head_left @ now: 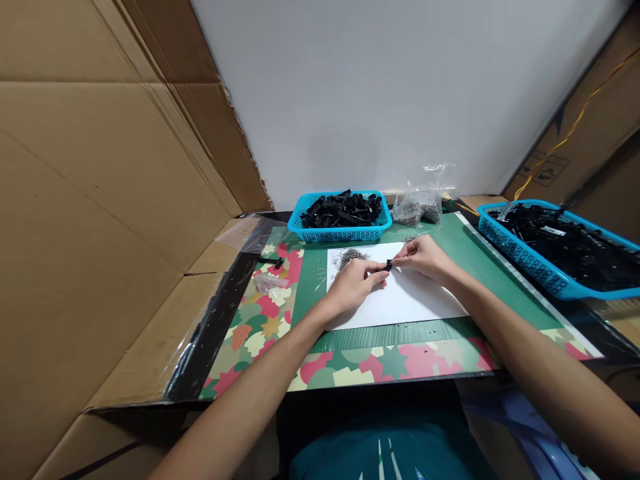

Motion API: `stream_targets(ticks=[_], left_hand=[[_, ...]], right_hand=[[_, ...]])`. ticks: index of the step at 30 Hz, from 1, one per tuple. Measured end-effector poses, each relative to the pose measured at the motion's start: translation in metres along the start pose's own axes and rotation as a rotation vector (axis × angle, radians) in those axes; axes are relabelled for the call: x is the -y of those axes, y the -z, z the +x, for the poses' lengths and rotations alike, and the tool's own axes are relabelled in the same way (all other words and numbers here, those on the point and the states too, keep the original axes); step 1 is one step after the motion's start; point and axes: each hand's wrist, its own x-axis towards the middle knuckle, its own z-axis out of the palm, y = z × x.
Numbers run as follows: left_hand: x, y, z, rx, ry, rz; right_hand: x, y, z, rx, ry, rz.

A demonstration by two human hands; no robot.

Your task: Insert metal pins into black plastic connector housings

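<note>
Over a white sheet of paper (400, 303), my left hand (356, 280) pinches a small black plastic part (388, 265) between thumb and fingers. My right hand (423, 257) comes in from the other side, its thumb and fingertips pressed together right at the part. Whatever sits between those right fingertips is too small to make out. Just beyond my left hand, a pile of tiny metal pieces (353, 257) lies on the paper. A few thin metal pieces (320, 273) are scattered left of the sheet.
A blue basket (340, 234) of black plastic parts stands at the back, beside a clear bag (420, 203) of small metal pieces. Another blue basket (530, 263) is at right. A black part (273, 262) and a plastic bag (270, 283) lie left. Cardboard (100, 200) walls the left side.
</note>
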Motion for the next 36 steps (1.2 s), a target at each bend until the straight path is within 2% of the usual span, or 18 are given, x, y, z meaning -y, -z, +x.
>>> stream_targets(ticks=[18, 21, 32, 36], left_hand=[[0.003, 0.000, 0.000, 0.011, -0.026, 0.022], [0.000, 0.001, -0.001, 0.013, -0.023, 0.024], [0.005, -0.001, 0.001, 0.002, -0.024, 0.001], [0.007, -0.001, 0.001, 0.010, -0.034, -0.001]], right_hand=[[0.003, 0.013, -0.004, 0.121, -0.032, -0.070], [0.001, 0.017, -0.004, 0.172, 0.018, -0.094], [0.006, 0.012, -0.010, 0.062, 0.247, -0.404], [0.006, 0.010, -0.012, 0.019, 0.274, -0.449]])
